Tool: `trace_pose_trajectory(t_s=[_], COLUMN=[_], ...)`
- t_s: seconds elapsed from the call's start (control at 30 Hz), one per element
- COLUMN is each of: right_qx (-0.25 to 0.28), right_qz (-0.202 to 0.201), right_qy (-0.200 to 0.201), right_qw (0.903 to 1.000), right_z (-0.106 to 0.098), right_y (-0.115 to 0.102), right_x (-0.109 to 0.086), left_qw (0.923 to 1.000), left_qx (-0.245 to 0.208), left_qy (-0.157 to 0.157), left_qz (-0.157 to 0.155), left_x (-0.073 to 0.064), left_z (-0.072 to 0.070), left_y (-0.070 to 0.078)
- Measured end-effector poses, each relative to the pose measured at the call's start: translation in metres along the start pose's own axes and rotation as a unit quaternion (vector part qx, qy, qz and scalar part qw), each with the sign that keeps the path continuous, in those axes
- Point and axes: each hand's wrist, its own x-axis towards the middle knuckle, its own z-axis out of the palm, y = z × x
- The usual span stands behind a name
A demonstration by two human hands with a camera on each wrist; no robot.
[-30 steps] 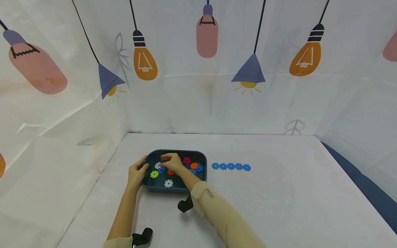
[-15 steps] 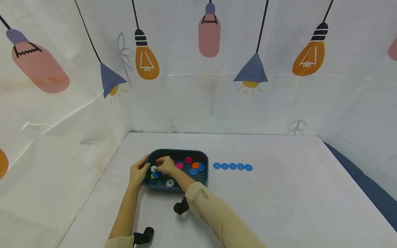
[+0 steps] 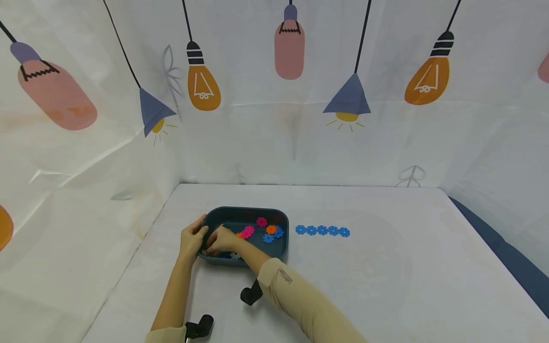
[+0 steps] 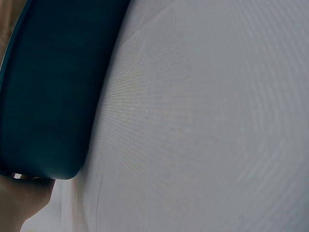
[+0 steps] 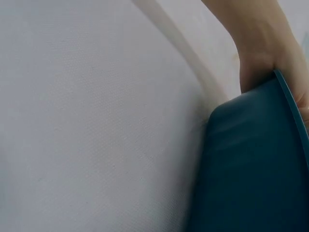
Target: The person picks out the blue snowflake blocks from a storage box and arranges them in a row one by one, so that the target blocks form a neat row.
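In the head view a dark teal tray [image 3: 253,212] stands on the table with flower-shaped plastic discs inside. My left hand [image 3: 190,240] grips its left end, thumb over the rim; the left wrist view shows that hand [image 4: 26,198] against the tray wall [image 4: 53,96]. My right hand [image 3: 220,240] is down inside the left part of the tray, fingers bent toward the bottom. Its fingertips are hidden, so I cannot tell what they hold. A white disc [image 3: 235,256] lies partly under this hand. Pink discs [image 3: 248,232], an orange disc [image 3: 271,229] and blue discs [image 3: 268,238] lie further right.
To the right of the tray several blue flower discs [image 3: 322,230] form a row on the white table [image 3: 386,276]. A white sheet printed with lamps [image 3: 257,143] hangs behind and on both sides. Black wrist-worn pieces [image 3: 251,293] stick out at both wrists.
My right hand has moved left and nearer to me within the tray, now covering discs that showed at its left end. My left hand keeps its hold. The blue row stays put.
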Motion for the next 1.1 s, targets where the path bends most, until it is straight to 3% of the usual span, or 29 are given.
trace_pose_trajectory(t_s=[0.13,0.3,0.47,0.57,0.67,0.87,1.1], right_qx=[-0.013,0.015,0.077,0.143,0.175,0.205,0.201], right_qz=[-0.017,-0.02,-0.015,-0.013,-0.002,0.013,0.029], right_qy=[-0.024,-0.036,-0.005,0.018,0.054,0.117,0.165], right_qw=[0.9995,0.999,0.9969,0.9895,0.983,0.9717,0.9652], right_z=[0.001,-0.002,-0.012,-0.023,-0.035,-0.054,-0.052], right_y=[0.0,0.005,0.008,0.011,0.018,0.028,0.028], right_x=[-0.003,-0.006,-0.013,-0.014,-0.013,-0.019,-0.017], left_qw=[0.9998,0.9998,0.9996,0.9992,0.9991,0.999,0.9986], left_qx=[0.009,0.009,0.011,0.018,0.018,0.02,0.023], left_qy=[0.015,0.016,0.025,0.035,0.039,0.04,0.048], left_qz=[0.004,0.006,0.002,0.004,0.003,-0.001,-0.002], left_x=[0.0,0.002,0.002,0.004,0.006,0.005,0.003], left_z=[0.001,0.001,0.003,0.005,0.006,0.006,0.004], left_y=[0.0,-0.001,-0.002,-0.002,-0.003,-0.003,-0.002])
